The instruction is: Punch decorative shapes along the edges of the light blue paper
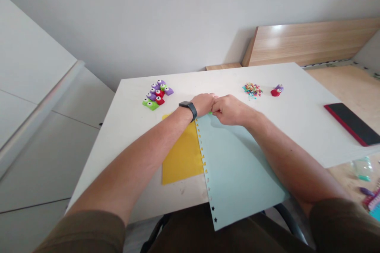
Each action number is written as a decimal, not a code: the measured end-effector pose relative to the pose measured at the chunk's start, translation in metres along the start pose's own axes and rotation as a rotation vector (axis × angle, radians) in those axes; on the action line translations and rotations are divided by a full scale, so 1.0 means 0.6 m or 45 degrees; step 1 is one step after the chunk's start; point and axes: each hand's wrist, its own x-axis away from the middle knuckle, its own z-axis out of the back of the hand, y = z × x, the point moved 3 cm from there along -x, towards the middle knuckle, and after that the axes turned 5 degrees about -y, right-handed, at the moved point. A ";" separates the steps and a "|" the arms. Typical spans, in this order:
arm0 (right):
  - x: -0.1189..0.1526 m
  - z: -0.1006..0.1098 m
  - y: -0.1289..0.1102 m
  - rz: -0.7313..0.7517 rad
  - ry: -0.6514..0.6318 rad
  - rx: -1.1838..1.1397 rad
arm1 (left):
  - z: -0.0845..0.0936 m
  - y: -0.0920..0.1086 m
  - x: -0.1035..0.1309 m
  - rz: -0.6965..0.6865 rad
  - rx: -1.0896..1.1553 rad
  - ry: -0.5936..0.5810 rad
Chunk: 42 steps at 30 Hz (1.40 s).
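Observation:
A light blue sheet [240, 166] with a punched left edge lies on the white table and sticks out past its front edge. Partly under it on the left is a yellow sheet [181, 158]. At the top of the blue sheet my left hand [204, 103], below a black watch, meets my right hand [230, 110]. Both hands have their fingers closed together around a spot I cannot see into. A bit of green [210, 113] shows just below the fingers; what it belongs to is hidden.
Several purple, red and green eyed pieces [157, 94] sit at the back left. Colourful small bits [252, 90] and a red eyed piece [276, 92] beside a purple one lie at the back right. A black and red case [352, 122] rests at the right edge.

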 end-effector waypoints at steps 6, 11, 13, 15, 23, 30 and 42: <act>0.000 0.001 0.007 0.008 0.034 -0.086 | 0.006 0.000 0.007 0.000 0.095 0.037; 0.003 0.007 0.006 -0.028 0.011 -0.147 | 0.007 -0.015 0.017 -0.009 0.263 0.107; 0.003 0.008 0.007 -0.078 0.010 -0.187 | 0.012 -0.024 0.025 -0.004 0.371 0.132; 0.002 0.006 0.011 -0.176 0.030 -0.258 | 0.017 -0.033 0.032 0.012 0.469 0.155; -0.012 -0.019 0.040 -0.550 0.165 -0.622 | 0.028 -0.036 0.054 0.064 0.406 0.182; -0.021 -0.041 0.058 -0.648 0.175 -0.781 | 0.025 -0.032 0.060 0.055 0.360 0.182; -0.034 -0.020 0.046 -0.635 -0.075 -0.425 | 0.034 0.005 0.023 0.109 -0.052 0.173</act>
